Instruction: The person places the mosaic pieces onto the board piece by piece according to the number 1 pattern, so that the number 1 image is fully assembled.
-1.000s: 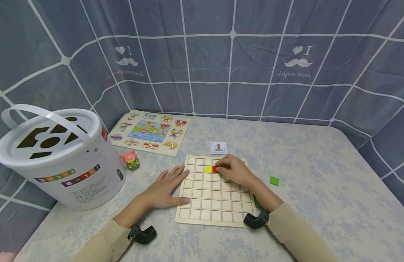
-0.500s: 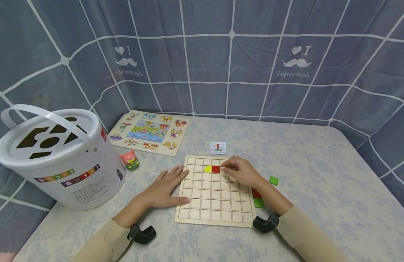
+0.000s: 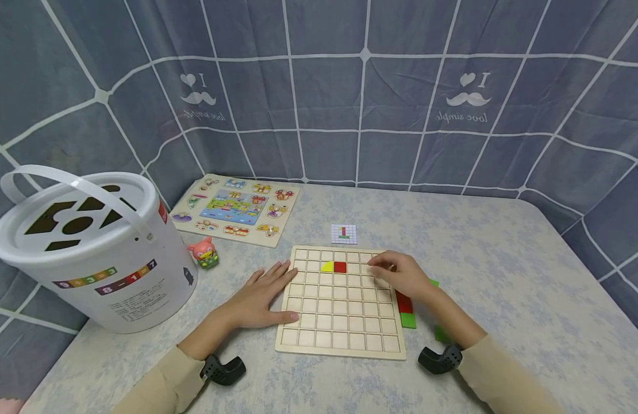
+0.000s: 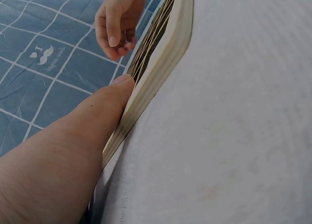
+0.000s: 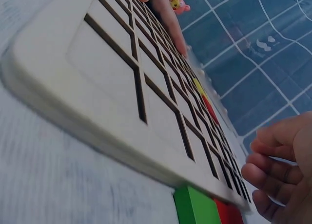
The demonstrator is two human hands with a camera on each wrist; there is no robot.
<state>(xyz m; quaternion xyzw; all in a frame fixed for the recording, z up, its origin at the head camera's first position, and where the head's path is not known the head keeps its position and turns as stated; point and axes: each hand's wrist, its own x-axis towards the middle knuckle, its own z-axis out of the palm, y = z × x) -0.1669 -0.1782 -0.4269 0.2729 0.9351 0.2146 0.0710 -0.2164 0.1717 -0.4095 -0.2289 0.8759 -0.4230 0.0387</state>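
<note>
A wooden grid board [image 3: 345,322] lies in front of me. In its upper rows a yellow piece with a slanted or curved left side [image 3: 327,267] and a red square tile [image 3: 339,267] sit side by side. My left hand [image 3: 259,302] rests flat with its fingers and thumb on the board's left edge. Over the board's right part hovers my right hand [image 3: 402,277], fingers loosely bent and holding nothing; the right wrist view shows the same. Beside the right edge lie red tiles [image 3: 404,302] and a green tile [image 3: 408,320]; two more green tiles are partly hidden by the right arm.
A small grid card [image 3: 344,234] with a coloured pattern lies behind the board. Further left are a picture puzzle board [image 3: 236,208], a pink-eared toy figure [image 3: 205,253] and a large white bucket [image 3: 127,270] with a handle. A tiled-pattern curtain [image 3: 329,98] hangs behind the table.
My right hand has let go of the red tile and moved right, away from it. The red tile stays beside the yellow piece. The left hand has not moved.
</note>
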